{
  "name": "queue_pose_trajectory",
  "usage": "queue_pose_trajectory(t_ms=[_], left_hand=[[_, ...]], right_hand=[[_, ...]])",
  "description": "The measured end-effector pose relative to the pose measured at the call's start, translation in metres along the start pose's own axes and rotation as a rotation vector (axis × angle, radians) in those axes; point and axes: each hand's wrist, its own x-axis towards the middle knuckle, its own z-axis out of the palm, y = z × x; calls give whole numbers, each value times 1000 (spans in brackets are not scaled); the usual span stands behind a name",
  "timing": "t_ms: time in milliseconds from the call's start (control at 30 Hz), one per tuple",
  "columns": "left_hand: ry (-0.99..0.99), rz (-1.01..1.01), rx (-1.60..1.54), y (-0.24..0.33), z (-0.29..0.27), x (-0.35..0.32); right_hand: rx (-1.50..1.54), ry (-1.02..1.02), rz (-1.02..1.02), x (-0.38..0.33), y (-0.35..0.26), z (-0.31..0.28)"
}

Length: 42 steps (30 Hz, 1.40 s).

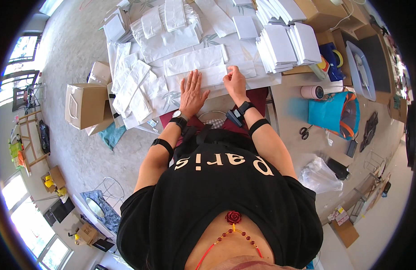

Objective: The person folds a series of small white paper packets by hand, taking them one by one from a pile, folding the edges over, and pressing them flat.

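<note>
My left hand [194, 93] lies flat on a long white plastic bag [212, 75] near the table's front edge, its fingers slightly spread. At the bag's right end my right hand [236, 84] is closed, fingers curled with the tips by the bag's edge. What those fingers pinch, if anything, is hidden. Just beyond both hands lies another flat white bag [194, 59]. A loose heap of white bags [135, 85] spreads to the left of my left hand. Farther back, a layered pile of white bags [167, 38] rests on the patterned tablecloth [172, 96].
Stacks of folded white sheets [277, 47] stand at the right back, beside cardboard boxes [318, 13]. Right of the table are a pink cylinder [312, 92], a blue tote bag [325, 112], black scissors [304, 131] and a plastic tub [361, 72]. Cardboard boxes [87, 105] adjoin the left side.
</note>
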Motion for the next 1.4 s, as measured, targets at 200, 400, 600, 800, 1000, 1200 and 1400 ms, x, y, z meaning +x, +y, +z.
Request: queue_pose_trajectory(t_ms=[200, 400, 600, 800, 1000, 1200, 1400], left_hand=[[-23, 7, 39, -1, -1, 2], [-21, 16, 82, -1, 2, 1], [-17, 16, 92, -1, 3, 0], [-26, 31, 108, -2, 2, 1], [-35, 25, 75, -2, 1, 0], [89, 55, 32, 4, -14, 20], [143, 116, -85, -1, -11, 96]], right_hand=[[-28, 42, -23, 1, 8, 5], [-20, 45, -28, 2, 10, 5], [-232, 42, -178, -3, -7, -7], [-580, -263, -739, -29, -24, 0], [-679, -310, -527, -36, 5, 2], [-695, -307, -523, -35, 16, 3], [-669, -301, -540, -36, 13, 0]])
